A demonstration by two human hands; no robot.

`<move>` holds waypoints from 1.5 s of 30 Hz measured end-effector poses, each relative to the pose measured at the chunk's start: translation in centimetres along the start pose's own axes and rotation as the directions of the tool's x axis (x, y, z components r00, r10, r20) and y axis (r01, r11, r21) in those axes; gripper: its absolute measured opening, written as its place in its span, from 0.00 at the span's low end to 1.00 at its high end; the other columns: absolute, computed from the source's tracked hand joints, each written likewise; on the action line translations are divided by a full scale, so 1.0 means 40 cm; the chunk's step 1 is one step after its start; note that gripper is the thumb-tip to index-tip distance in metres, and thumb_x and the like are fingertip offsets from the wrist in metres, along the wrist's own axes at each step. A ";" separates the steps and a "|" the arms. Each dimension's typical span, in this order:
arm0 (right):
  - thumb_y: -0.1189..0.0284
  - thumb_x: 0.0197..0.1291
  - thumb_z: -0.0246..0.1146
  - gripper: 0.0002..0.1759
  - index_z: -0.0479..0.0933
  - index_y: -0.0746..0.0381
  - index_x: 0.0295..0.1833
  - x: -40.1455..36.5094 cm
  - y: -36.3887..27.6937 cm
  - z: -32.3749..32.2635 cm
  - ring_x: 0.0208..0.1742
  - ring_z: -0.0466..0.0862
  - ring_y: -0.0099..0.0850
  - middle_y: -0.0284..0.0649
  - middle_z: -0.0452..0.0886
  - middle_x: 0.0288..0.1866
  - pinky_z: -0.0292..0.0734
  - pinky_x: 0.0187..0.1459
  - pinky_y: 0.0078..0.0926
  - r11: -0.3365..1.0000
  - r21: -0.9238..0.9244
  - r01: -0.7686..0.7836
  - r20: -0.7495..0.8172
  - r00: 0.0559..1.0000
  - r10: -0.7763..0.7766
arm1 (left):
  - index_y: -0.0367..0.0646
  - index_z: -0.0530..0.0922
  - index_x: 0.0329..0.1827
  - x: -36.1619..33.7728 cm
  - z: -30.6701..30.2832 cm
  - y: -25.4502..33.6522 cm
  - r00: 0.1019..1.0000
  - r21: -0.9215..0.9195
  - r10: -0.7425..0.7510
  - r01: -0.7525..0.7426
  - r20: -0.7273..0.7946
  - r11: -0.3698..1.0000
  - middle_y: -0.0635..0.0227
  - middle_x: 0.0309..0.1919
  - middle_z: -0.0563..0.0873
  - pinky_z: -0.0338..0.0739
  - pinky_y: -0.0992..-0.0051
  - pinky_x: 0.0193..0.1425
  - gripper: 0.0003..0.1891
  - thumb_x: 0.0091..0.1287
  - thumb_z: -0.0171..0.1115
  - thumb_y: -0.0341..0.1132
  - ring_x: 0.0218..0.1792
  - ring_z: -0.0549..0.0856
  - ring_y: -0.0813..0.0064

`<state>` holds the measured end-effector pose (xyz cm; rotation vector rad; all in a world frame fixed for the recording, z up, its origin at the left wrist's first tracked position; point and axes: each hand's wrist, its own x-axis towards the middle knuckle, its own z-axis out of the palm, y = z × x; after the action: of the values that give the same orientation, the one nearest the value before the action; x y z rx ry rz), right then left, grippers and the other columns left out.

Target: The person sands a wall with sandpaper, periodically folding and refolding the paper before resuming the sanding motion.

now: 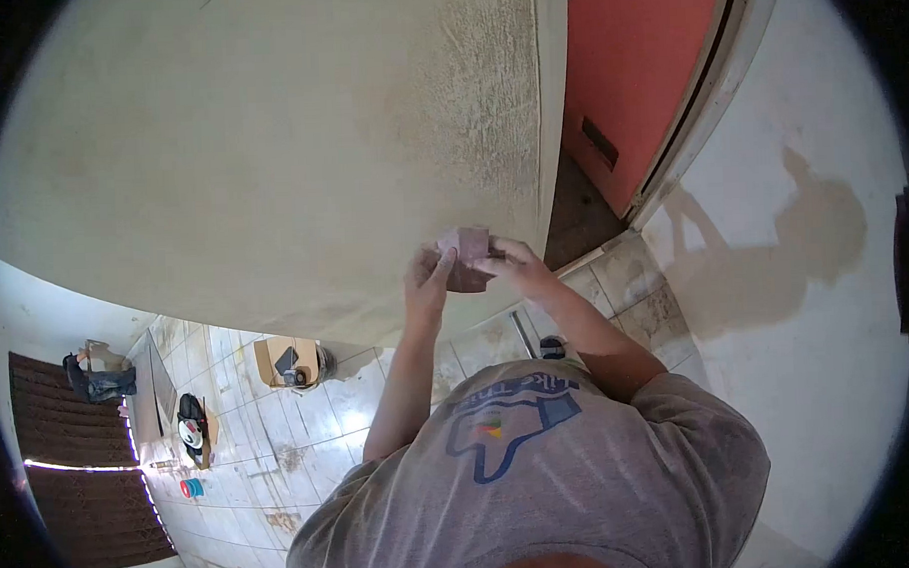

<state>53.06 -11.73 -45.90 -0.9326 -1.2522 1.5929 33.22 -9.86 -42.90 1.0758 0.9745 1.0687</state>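
One small reddish-brown abrasive sheet is held flat against the cream textured plaster wall, near the wall's right edge and low on it. Two hands hold it: the left hand has its grip closed on the sheet's left side, and the right hand pinches the right side. One red door stands just beyond that edge. On the pale tiled floor lie one open cardboard box and one dark brown mat, both well apart from the hands.
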 end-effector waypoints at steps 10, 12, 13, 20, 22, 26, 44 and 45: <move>0.83 0.63 0.63 0.32 0.69 0.64 0.74 -0.042 -0.159 0.116 0.57 0.88 0.52 0.57 0.84 0.58 0.82 0.56 0.43 0.776 -0.572 0.268 -0.018 0.941 -0.338 | 0.44 0.60 0.80 -0.029 0.118 -0.004 0.953 -0.138 0.175 -0.213 -0.248 0.967 0.54 0.65 0.80 0.83 0.65 0.59 0.37 0.84 0.32 0.66 0.53 0.86 0.65; 0.84 0.61 0.66 0.34 0.67 0.62 0.73 -0.043 -0.183 0.126 0.55 0.90 0.51 0.56 0.86 0.56 0.84 0.52 0.42 0.868 -0.437 0.237 -0.061 0.955 -0.292 | 0.44 0.58 0.81 -0.028 0.136 0.012 0.943 -0.137 0.239 -0.275 -0.231 0.952 0.52 0.68 0.79 0.85 0.64 0.59 0.40 0.82 0.29 0.68 0.53 0.87 0.63; 0.84 0.62 0.66 0.32 0.68 0.62 0.72 -0.051 -0.195 0.123 0.55 0.90 0.50 0.55 0.87 0.55 0.84 0.53 0.42 0.878 -0.440 0.186 -0.075 0.967 -0.243 | 0.44 0.58 0.81 -0.026 0.133 -0.002 0.933 -0.100 0.285 -0.312 -0.218 0.945 0.51 0.69 0.78 0.84 0.64 0.60 0.41 0.81 0.28 0.70 0.54 0.87 0.61; 0.81 0.63 0.69 0.27 0.69 0.62 0.66 -0.087 -0.159 0.049 0.52 0.91 0.42 0.50 0.88 0.50 0.83 0.51 0.37 0.831 -0.505 0.233 -0.082 0.946 -0.314 | 0.40 0.59 0.80 -0.042 0.169 -0.040 0.985 -0.118 0.028 -0.048 -0.170 0.992 0.50 0.64 0.83 0.84 0.62 0.61 0.38 0.84 0.34 0.66 0.56 0.88 0.61; 0.81 0.62 0.71 0.27 0.69 0.63 0.65 -0.087 -0.129 0.021 0.50 0.90 0.38 0.48 0.88 0.49 0.82 0.50 0.35 0.856 -0.474 0.205 -0.161 0.936 -0.313 | 0.40 0.62 0.77 -0.019 0.170 -0.047 0.980 -0.291 -0.146 0.101 -0.136 0.951 0.53 0.59 0.84 0.84 0.62 0.62 0.28 0.85 0.41 0.52 0.56 0.88 0.59; 0.80 0.62 0.71 0.27 0.72 0.63 0.65 -0.065 -0.121 -0.021 0.46 0.90 0.33 0.46 0.89 0.46 0.83 0.47 0.33 0.927 -0.335 0.168 -0.259 0.930 -0.262 | 0.37 0.71 0.71 -0.015 0.229 0.002 0.968 -0.353 -0.172 0.097 -0.185 0.930 0.59 0.49 0.87 0.84 0.66 0.57 0.19 0.80 0.51 0.33 0.49 0.89 0.64; 0.76 0.61 0.75 0.18 0.81 0.65 0.55 -0.053 -0.010 -0.034 0.36 0.87 0.22 0.39 0.89 0.36 0.83 0.37 0.26 0.846 -0.457 0.275 -0.026 0.946 -0.322 | 0.37 0.89 0.48 -0.104 0.083 -0.089 0.941 0.477 0.192 -0.037 -0.280 0.878 0.61 0.36 0.93 0.85 0.65 0.48 0.12 0.64 0.70 0.32 0.42 0.93 0.69; 0.77 0.61 0.75 0.17 0.81 0.65 0.54 -0.059 -0.034 -0.034 0.37 0.87 0.22 0.38 0.89 0.37 0.83 0.39 0.26 0.853 -0.462 0.244 -0.056 0.952 -0.302 | 0.37 0.88 0.52 -0.099 0.103 -0.052 0.948 0.411 0.149 -0.022 -0.280 0.911 0.62 0.38 0.94 0.86 0.65 0.50 0.14 0.64 0.72 0.30 0.44 0.92 0.70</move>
<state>55.34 -13.39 -44.77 -1.0620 -1.6198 1.0174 36.71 -14.75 -43.75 1.3217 1.4563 1.1579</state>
